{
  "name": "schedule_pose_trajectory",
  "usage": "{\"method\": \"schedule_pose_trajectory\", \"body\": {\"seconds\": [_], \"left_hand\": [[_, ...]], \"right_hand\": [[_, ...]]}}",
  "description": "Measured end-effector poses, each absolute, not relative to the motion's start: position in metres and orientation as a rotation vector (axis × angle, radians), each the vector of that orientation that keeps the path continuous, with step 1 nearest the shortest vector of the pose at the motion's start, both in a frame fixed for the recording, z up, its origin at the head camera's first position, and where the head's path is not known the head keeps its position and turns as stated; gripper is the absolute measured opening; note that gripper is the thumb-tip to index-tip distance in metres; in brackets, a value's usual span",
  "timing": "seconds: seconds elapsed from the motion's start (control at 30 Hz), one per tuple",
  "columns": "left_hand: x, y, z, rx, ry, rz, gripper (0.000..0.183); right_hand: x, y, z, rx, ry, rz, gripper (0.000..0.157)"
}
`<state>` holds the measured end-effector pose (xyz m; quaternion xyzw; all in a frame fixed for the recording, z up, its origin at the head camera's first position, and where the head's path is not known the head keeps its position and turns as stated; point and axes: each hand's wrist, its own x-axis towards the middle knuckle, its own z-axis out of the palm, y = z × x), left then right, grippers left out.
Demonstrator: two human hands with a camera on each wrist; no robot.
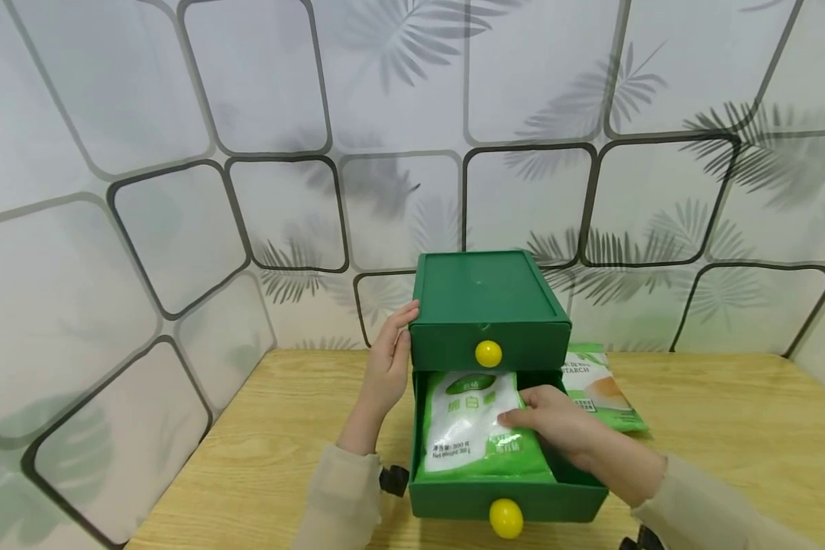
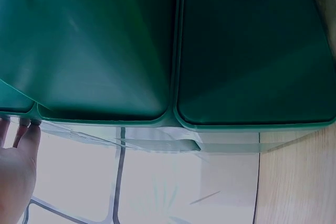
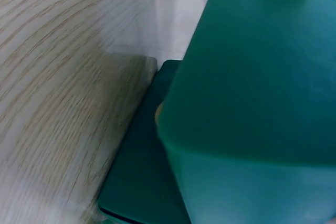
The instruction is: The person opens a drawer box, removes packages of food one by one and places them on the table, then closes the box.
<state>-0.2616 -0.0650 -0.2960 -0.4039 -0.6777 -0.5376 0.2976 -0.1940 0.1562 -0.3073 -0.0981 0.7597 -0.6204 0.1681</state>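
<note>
A green two-drawer box [image 1: 484, 286] stands on the table with its lower drawer [image 1: 509, 500] pulled out. In that drawer lies a white and green plastic bag [image 1: 470, 428] printed with a net weight. My right hand [image 1: 564, 424] pinches the bag's right edge, thumb on top and the other fingers partly hidden beside it. Against the left side of the box rests my left hand [image 1: 388, 359], fingers extended along the upper part. In the left wrist view, this hand [image 2: 18, 174] touches the box's edge with its fingertips. The right wrist view is mostly filled by the drawer front [image 3: 252, 77].
Behind the right hand, a second white and green packet [image 1: 601, 389], marked STARCH, lies on the wooden table [image 1: 729, 443] beside the box. Yellow round knobs sit on the upper drawer [image 1: 447, 347] and the lower one. A patterned curtain [image 1: 406, 206] hangs behind the table.
</note>
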Motion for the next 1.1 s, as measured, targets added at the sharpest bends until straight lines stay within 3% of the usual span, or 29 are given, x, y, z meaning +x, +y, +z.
{"method": "schedule_pose_trajectory", "body": {"seconds": [0.47,0.6,0.73,0.8,1.1], "left_hand": [[-0.262,-0.063,-0.296,-1.069,-1.828,-1.485,0.027],[-0.262,-0.063,-0.296,-1.059,-1.836,-1.482,0.027],[-0.266,-0.063,-0.299,-1.056,-1.837,-1.472,0.027],[-0.271,-0.064,-0.303,-1.062,-1.824,-1.466,0.028],[-0.286,-0.067,-0.316,-1.074,-1.81,-1.44,0.029]], "right_hand": [[-0.191,0.161,-0.303,-0.269,2.041,-1.863,0.038],[-0.191,0.162,-0.301,-0.257,2.057,-1.873,0.021],[-0.19,0.162,-0.295,-0.205,2.108,-1.89,0.041],[-0.188,0.162,-0.292,-0.186,2.113,-1.899,0.044],[-0.173,0.167,-0.284,-0.231,2.078,-1.915,0.03]]}}
